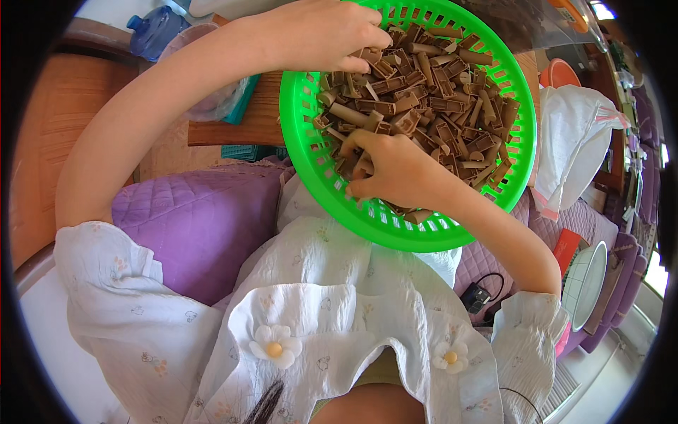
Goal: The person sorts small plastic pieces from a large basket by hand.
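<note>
- Dozens of small brown trough-shaped pieces (452, 106), some with flat end walls and some showing their rounded backs, lie jumbled in the round bright green slotted plastic basket (300, 141), heaped over most of its floor.
- My right hand (395, 166) reaches in over the basket's near edge, at its left part. The fingers are bent and the gap to the thumb is narrow; brown shows between them, but I cannot tell whether I grip a piece.
- My left hand (332, 32) comes over the basket's far left edge, fingers curled down among the pieces. Whether anything is held there, I cannot tell.
- The basket sits at the brown wooden table (244, 131), to the right of the table's near left corner, and its near edge juts out past the table's near edge, above my lap.
- Close under me is my white crinkled garment (296, 311) with small prints and two white cloth flowers (275, 347).
- Left of my lap is a purple quilted cover (198, 219); beyond the table's left edge stands a blue translucent plastic bottle (157, 35).
- Past the basket's right edge are a white woven sack (568, 141) and an orange-red plastic bowl (560, 73).
</note>
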Demonstrator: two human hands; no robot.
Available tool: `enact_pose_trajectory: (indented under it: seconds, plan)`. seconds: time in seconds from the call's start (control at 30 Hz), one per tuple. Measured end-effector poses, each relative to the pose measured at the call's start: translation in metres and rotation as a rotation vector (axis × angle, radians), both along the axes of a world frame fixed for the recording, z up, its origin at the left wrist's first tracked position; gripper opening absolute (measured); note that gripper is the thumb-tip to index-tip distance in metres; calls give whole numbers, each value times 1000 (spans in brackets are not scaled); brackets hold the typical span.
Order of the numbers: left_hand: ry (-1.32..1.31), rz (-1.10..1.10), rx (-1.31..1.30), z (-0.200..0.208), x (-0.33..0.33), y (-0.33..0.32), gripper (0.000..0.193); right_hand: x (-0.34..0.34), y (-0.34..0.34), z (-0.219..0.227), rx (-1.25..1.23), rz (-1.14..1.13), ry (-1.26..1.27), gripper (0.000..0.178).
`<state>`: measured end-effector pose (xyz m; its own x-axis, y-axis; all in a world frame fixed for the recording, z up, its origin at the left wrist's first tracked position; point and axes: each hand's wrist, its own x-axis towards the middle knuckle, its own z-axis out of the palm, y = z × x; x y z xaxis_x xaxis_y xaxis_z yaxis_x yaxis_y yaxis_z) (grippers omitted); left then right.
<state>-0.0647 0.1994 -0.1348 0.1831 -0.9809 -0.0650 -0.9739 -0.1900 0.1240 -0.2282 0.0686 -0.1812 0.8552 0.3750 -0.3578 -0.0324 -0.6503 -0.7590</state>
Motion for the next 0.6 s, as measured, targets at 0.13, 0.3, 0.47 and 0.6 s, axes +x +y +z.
enact_pose_trajectory:
  seconds: [0.13,0.3,0.47,0.6]
  plan:
    - [81,-52,-33,-7,1,0,23,0,0,3,-43,60,60,39]
    - [302,82,134,6,-1,-5,30,5,-17,28,41,233,295,41]
    - [215,-16,-196,-25,-6,-2,9,-17,-29,15,165,333,56,39]
    - [479,20,21,-14,-14,-10,8,-26,-33,21,124,287,-65,35]
